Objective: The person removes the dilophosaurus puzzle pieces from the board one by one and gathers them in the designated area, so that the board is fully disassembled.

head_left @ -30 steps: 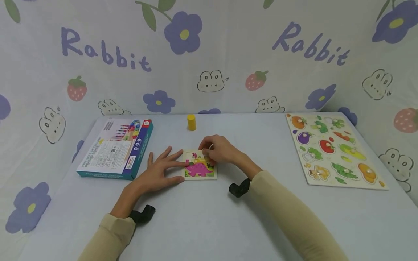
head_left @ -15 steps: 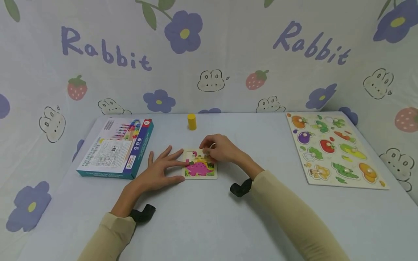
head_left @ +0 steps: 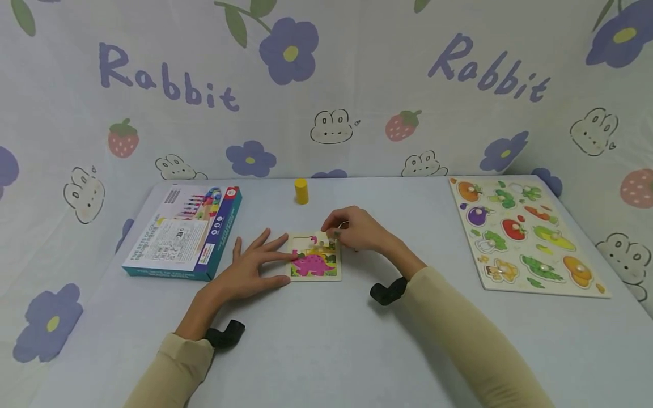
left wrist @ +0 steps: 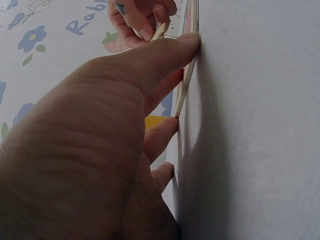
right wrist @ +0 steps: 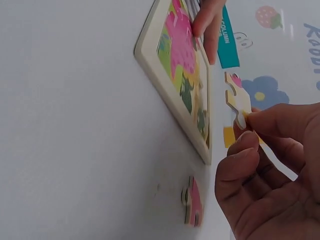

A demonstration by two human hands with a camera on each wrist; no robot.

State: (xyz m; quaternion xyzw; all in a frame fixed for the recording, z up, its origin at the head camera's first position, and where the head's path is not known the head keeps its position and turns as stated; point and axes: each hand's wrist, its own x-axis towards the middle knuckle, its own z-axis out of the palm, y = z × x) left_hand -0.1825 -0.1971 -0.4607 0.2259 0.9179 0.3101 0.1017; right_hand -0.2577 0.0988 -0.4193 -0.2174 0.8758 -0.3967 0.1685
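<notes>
A small wooden jigsaw puzzle (head_left: 312, 265) with a pink dinosaur lies flat in a pale frame at mid-table. My left hand (head_left: 250, 269) rests at its left side, fingers spread and fairly straight, one fingertip over the picture. Between thumb and fingertips, my right hand (head_left: 357, 229) pinches a puzzle piece (right wrist: 239, 100) with a bit of pink on it, held above the board's upper part. In the right wrist view, another loose puzzle piece (right wrist: 194, 204), pink and green, lies on the table just past the frame's corner, mostly hidden by the right hand in the head view.
A yellow cylinder (head_left: 301, 191) stands behind the puzzle. To the left lies a flat box (head_left: 178, 238) with a teal edge. On the right is a vegetable peg board (head_left: 525, 238). A printed cloth (head_left: 285, 113) hangs along the back.
The right hand has shifted right and slightly away, carrying the pinched puzzle piece with it; more bare backing shows in the frame's upper left. The left hand has stayed put.
</notes>
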